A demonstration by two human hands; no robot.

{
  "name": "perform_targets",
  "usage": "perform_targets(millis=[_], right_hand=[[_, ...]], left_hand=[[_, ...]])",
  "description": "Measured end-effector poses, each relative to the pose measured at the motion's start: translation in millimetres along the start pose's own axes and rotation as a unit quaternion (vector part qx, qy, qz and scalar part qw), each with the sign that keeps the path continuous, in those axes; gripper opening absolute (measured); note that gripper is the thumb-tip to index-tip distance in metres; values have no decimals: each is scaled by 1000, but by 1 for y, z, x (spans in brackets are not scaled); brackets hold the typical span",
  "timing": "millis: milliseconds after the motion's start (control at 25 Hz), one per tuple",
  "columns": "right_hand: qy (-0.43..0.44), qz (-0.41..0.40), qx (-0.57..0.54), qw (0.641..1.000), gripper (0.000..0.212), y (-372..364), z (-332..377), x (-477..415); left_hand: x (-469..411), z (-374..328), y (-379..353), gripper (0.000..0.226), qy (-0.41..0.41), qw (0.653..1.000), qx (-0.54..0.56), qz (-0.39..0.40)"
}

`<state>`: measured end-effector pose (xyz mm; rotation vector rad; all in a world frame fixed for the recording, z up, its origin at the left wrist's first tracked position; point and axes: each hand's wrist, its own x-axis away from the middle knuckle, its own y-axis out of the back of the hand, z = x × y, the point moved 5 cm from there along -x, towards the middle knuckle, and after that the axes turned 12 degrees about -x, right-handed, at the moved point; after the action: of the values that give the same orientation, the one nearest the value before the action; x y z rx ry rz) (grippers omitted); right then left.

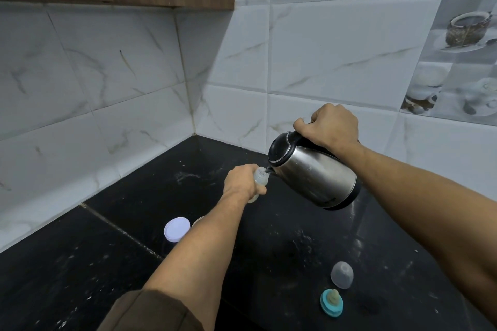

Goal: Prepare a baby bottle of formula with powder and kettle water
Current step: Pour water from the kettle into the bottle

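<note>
In the corner of a dark countertop [129, 226], your right hand [330, 123] was clenched round the black handle of the steel kettle [312, 174]. You had tipped it steeply so that its spout [269, 169] met the open neck of the baby bottle [260, 179]. Your left hand [240, 181] was wrapped round the bottle's body, holding it leaning a little toward the kettle. The stream itself was too small to make out from this angle, so how full the bottle was could not be read. The neck was narrow and the kettle heavy, so the pour probably called for a slow tilt from the wrist, with the spout close over the middle of the opening. It also seemed wise to keep your left fingers low on the bottle, away from any hot run-off down the side. Bringing the bottle upright would likely have made the water level easier to judge before you eased the kettle back. The teal-ringed teat [332, 302] and the clear dome cap [341, 274] lay just beside each other at the near right, well apart from the pour and within easy reach of your right hand for closing up. A white lid [177, 229] lay flat to the left of your left forearm.
</note>
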<state>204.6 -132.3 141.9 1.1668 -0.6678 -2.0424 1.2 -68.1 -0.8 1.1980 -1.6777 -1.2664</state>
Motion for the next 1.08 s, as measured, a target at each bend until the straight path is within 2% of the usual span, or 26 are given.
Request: perform_targets(millis=[1080], right_hand=[[-9,3,16,1000,46,5,-11,1]], left_hand=[[-4,-11,-6,42,-12,1000,-8,15]])
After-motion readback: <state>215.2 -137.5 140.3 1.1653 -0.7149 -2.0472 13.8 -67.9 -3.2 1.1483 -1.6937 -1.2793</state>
